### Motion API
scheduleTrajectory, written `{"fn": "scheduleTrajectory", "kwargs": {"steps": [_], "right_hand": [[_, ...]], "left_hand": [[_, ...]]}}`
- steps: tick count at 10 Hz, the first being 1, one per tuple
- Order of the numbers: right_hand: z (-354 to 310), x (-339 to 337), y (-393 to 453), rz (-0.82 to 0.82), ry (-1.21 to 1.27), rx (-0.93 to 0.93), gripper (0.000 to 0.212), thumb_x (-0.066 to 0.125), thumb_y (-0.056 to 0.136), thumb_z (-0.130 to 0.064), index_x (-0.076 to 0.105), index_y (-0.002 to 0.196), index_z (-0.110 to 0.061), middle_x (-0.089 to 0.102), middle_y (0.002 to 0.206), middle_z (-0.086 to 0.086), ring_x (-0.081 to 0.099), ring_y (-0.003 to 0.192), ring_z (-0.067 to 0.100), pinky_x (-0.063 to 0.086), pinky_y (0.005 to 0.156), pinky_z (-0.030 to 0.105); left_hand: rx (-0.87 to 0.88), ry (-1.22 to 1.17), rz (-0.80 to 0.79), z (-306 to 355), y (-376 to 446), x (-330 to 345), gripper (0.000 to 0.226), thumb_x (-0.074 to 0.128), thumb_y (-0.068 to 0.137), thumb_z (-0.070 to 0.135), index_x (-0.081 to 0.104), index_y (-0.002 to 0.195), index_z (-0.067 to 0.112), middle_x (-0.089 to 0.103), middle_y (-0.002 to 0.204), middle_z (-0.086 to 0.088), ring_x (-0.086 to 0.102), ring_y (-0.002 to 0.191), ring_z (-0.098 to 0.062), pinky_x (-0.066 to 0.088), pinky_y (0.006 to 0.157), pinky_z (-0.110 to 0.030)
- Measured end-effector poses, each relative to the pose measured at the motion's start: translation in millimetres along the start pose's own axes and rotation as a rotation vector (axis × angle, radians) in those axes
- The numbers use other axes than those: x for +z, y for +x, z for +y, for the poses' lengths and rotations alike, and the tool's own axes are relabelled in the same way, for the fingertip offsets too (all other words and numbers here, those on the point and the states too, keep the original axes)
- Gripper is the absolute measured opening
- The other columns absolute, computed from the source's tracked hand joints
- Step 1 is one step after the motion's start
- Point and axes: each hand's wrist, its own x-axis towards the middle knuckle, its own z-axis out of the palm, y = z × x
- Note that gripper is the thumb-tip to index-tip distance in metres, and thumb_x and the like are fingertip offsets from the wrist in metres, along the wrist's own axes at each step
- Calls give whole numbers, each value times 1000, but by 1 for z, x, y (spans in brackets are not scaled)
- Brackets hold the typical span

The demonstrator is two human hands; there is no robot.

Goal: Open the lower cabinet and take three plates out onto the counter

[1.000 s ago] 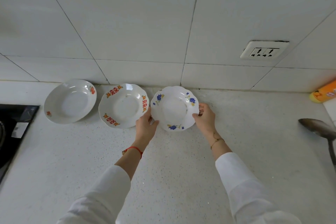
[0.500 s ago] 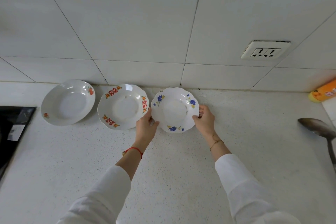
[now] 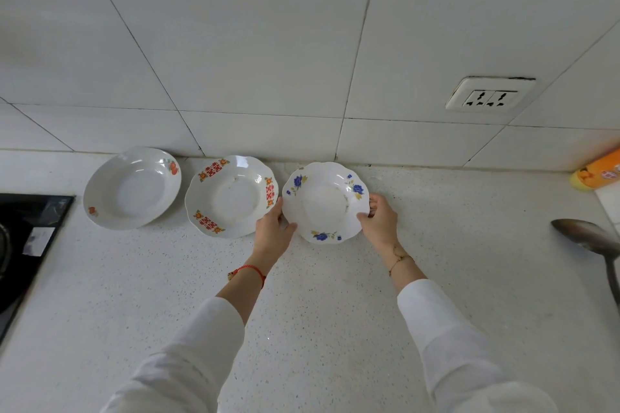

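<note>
Three white plates stand in a row on the speckled counter [image 3: 318, 312] by the tiled wall. The left one [image 3: 132, 188] has small orange fruit prints. The middle one [image 3: 231, 196] carries red and orange motifs. On the right, the blue-flowered plate [image 3: 324, 202] is gripped at both sides: my left hand [image 3: 272, 231] on its left rim, my right hand [image 3: 379, 221] on its right rim. It lies low at the counter, close to the wall; whether it touches the surface is unclear. The lower cabinet is out of view.
A black cooktop [image 3: 23, 245] lies at the left edge. A metal ladle [image 3: 593, 245] rests at the right, with an orange bottle [image 3: 599, 173] lying behind it. A wall socket [image 3: 489, 99] sits above the counter on the right.
The blue-flowered plate stays between both hands and has shifted only slightly toward the wall. The other two plates have not moved.
</note>
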Motion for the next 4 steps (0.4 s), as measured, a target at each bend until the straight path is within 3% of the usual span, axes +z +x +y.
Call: {"fn": "scheduleTrajectory", "kwargs": {"steps": [3, 4], "right_hand": [[-11, -7, 0, -59, -73, -16, 39, 64, 85, -8, 49, 121, -5, 62, 118, 12, 62, 105, 28, 47, 62, 17], [-23, -10, -4, -59, -146, -51, 40, 62, 87, -12, 48, 124, -3, 59, 121, 15, 59, 108, 29, 52, 74, 28]], "left_hand": [[46, -37, 36, 6, -13, -7, 61, 65, 88, 12, 41, 144, 18, 52, 140, -8, 41, 135, -33, 32, 110, -56], [82, 3, 76, 12, -24, -19, 57, 65, 89, 15, 45, 142, 18, 53, 139, -8, 45, 132, -33, 34, 111, -52]]}}
